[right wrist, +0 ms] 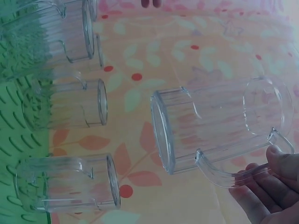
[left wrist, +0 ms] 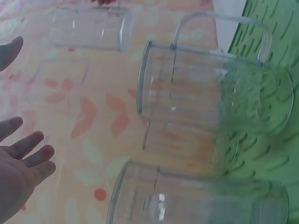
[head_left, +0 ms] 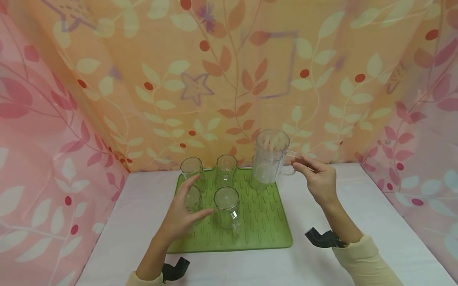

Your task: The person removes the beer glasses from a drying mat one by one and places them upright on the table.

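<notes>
My right hand (head_left: 320, 180) pinches the handle of a clear glass mug (head_left: 270, 155), which hangs over the back right of the green mat. In the right wrist view, the thumb and curled fingers (right wrist: 257, 196) close on that handle. My left hand (head_left: 180, 214), thumb and fingers spread, hovers around the front-left mug (head_left: 193, 198) and holds nothing. Just right of its thumb stands the front-middle mug (head_left: 227, 210). Bare space separates the left fingers (left wrist: 35, 149) from the nearest mugs in the left wrist view.
Along the back of the green ridged mat (head_left: 264, 234) stand more clear mugs, one at left (head_left: 192, 169) and one in the middle (head_left: 226, 171). Another (head_left: 258, 184) is partly hidden behind the raised mug. Patterned cloth (head_left: 229, 79) walls the white table (head_left: 143, 206) at back and sides.
</notes>
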Action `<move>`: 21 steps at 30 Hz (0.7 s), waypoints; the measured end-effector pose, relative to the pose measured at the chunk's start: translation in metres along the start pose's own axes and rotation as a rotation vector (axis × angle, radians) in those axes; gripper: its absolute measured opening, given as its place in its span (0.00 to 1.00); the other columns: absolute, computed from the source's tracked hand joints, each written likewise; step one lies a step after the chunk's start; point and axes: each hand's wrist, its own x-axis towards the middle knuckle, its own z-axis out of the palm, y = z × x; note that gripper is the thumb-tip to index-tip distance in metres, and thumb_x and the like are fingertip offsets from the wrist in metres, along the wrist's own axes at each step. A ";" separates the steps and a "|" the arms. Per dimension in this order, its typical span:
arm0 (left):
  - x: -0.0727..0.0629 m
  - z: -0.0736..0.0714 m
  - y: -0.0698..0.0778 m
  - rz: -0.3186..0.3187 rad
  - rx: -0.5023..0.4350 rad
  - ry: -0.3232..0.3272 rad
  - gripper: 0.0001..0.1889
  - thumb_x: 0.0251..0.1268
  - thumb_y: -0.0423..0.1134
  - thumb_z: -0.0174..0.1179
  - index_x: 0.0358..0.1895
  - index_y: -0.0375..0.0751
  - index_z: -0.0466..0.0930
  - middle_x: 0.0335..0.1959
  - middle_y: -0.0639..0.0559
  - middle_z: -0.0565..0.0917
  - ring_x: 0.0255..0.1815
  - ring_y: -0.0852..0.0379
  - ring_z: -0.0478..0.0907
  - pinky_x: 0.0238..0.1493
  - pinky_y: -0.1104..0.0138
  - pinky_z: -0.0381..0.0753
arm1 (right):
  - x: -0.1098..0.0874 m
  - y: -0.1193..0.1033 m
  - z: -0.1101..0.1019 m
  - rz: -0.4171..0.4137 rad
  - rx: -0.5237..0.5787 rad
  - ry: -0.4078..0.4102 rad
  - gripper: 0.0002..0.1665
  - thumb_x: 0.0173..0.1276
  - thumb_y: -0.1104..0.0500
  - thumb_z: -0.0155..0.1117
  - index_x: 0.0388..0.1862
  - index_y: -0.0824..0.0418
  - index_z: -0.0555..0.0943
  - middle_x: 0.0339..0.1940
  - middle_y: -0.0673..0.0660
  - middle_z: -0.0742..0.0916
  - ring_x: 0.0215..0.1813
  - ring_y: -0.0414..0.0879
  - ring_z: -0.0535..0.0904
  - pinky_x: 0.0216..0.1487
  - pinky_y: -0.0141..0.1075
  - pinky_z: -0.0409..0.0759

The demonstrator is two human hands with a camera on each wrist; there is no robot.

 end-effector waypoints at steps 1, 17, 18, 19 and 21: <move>-0.001 -0.003 -0.002 -0.004 0.012 0.011 0.49 0.50 0.38 0.74 0.75 0.46 0.54 0.75 0.45 0.60 0.77 0.40 0.56 0.74 0.42 0.58 | 0.001 0.000 0.000 0.000 -0.005 0.011 0.20 0.56 0.80 0.64 0.50 0.85 0.77 0.32 0.44 0.91 0.37 0.34 0.88 0.42 0.26 0.85; -0.019 -0.031 -0.036 -0.055 0.034 0.146 0.49 0.48 0.33 0.75 0.75 0.46 0.57 0.74 0.43 0.62 0.75 0.69 0.53 0.69 0.89 0.49 | 0.010 0.010 -0.008 -0.076 0.001 0.131 0.21 0.56 0.80 0.65 0.51 0.83 0.77 0.34 0.45 0.91 0.37 0.34 0.88 0.42 0.24 0.84; -0.020 -0.032 -0.038 -0.072 0.040 0.147 0.49 0.48 0.34 0.75 0.75 0.47 0.56 0.75 0.43 0.61 0.76 0.65 0.53 0.68 0.90 0.49 | 0.010 0.011 -0.009 -0.076 -0.003 0.135 0.21 0.57 0.79 0.65 0.51 0.83 0.78 0.34 0.44 0.91 0.37 0.34 0.88 0.42 0.24 0.84; -0.022 -0.033 -0.040 -0.088 0.050 0.148 0.50 0.48 0.34 0.75 0.75 0.48 0.56 0.75 0.43 0.61 0.77 0.61 0.54 0.68 0.90 0.49 | 0.011 0.012 -0.009 -0.077 -0.005 0.139 0.20 0.57 0.79 0.65 0.50 0.83 0.78 0.34 0.44 0.91 0.37 0.34 0.88 0.42 0.24 0.84; -0.025 -0.036 -0.043 -0.117 0.064 0.147 0.50 0.48 0.35 0.75 0.76 0.49 0.55 0.75 0.43 0.60 0.77 0.51 0.54 0.68 0.89 0.50 | 0.012 0.014 -0.011 -0.077 -0.023 0.153 0.19 0.57 0.78 0.66 0.49 0.83 0.79 0.34 0.43 0.91 0.37 0.34 0.88 0.42 0.24 0.84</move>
